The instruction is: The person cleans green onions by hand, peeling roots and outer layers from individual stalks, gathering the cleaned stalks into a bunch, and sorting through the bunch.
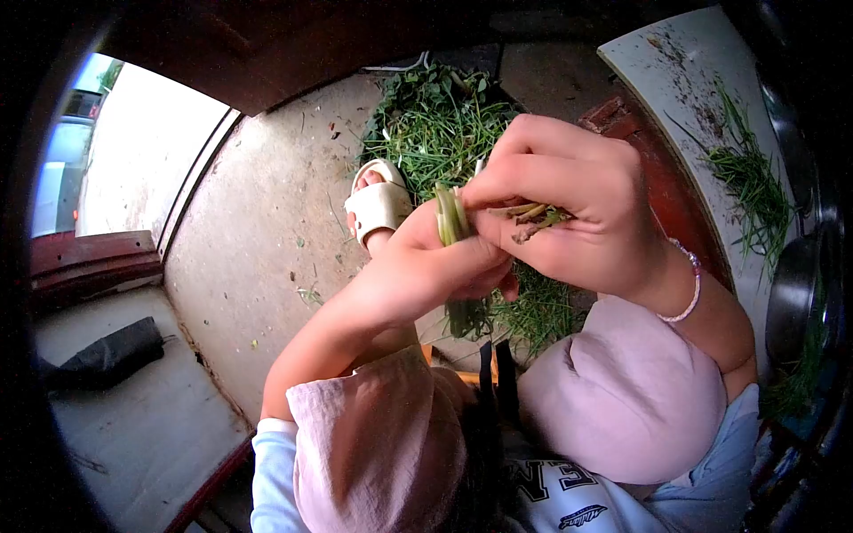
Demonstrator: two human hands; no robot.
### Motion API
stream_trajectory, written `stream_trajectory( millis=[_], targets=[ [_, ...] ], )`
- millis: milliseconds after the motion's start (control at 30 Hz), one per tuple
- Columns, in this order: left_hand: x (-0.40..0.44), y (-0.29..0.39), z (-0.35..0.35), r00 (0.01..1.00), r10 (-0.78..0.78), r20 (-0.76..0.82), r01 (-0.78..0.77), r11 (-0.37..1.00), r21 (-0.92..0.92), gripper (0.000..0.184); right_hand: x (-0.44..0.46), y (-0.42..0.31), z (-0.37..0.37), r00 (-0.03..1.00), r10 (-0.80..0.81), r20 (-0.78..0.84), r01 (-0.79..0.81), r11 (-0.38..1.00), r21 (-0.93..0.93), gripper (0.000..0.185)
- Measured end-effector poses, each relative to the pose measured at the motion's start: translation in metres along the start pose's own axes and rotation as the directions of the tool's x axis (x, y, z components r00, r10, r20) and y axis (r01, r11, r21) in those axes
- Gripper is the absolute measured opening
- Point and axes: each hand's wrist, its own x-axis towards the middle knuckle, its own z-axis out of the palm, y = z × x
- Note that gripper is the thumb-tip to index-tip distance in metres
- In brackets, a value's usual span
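My left hand point(426, 262) is closed around a small bunch of green stems point(451, 215), whose pale ends stick up above the fist and whose darker leafy part hangs below it. Against the tops of those stems, my right hand point(569, 191) pinches with thumb and forefinger. Some withered brownish stalks point(535, 216) show in the right hand's curled fingers. Beneath both hands on the floor lies a big heap of cut greens point(440, 124), partly hidden by my hands and forearms.
A white sandal point(379, 204) on a foot stands beside the heap. On the right, a pale board point(684, 89) carries soil crumbs and a bundle of long green blades point(751, 182). Dark cloth point(111, 355) lies on a pale surface at left. Scraps dot the concrete floor point(258, 258).
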Motion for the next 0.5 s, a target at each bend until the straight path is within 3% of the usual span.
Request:
stream_trajectory(
  millis=[100,167,200,233,333,433,467,500],
  targets=[
    [-0.001,0.0,0.002,0.999,0.035,-0.024,-0.035,0.999,-0.01,0.018,0.001,0.002,-0.002,0.999,-0.021,0.042,0.021,1.0,0.003,0.01],
    [-0.002,0.008,0.003,0.999,0.034,0.011,-0.035,0.995,0.096,0.021,0.001,0.0,-0.004,0.995,0.096,0.015,-0.098,0.989,0.113,0.004],
    [-0.002,0.011,0.003,0.999,0.029,0.044,-0.037,0.978,0.204,0.024,0.0,0.0,-0.004,0.972,0.234,-0.025,-0.217,0.934,0.284,0.003],
    [0.0,0.007,0.002,0.993,0.101,0.063,-0.11,0.981,0.162,0.028,-0.001,0.0,-0.004,0.928,0.371,-0.039,-0.315,0.836,0.449,0.006],
    [0.001,0.012,-0.003,0.994,0.104,0.013,-0.103,0.945,0.31,0.031,-0.004,0.007,-0.016,0.824,0.567,0.002,-0.437,0.632,0.64,0.003],
    [0.003,0.008,-0.01,0.98,0.184,-0.075,-0.167,0.967,0.193,0.044,-0.002,0.007,-0.014,0.853,0.521,-0.011,-0.439,0.73,0.523,0.004],
    [0.003,0.007,-0.009,0.972,0.233,-0.034,-0.225,0.961,0.159,0.046,-0.005,0.011,-0.006,0.917,0.396,-0.053,-0.319,0.805,0.5,0.005],
    [0.003,0.005,-0.008,0.959,0.282,0.004,-0.28,0.952,0.122,0.049,-0.003,0.003,-0.008,0.899,0.434,0.055,-0.414,0.806,0.423,0.007]
  ],
)
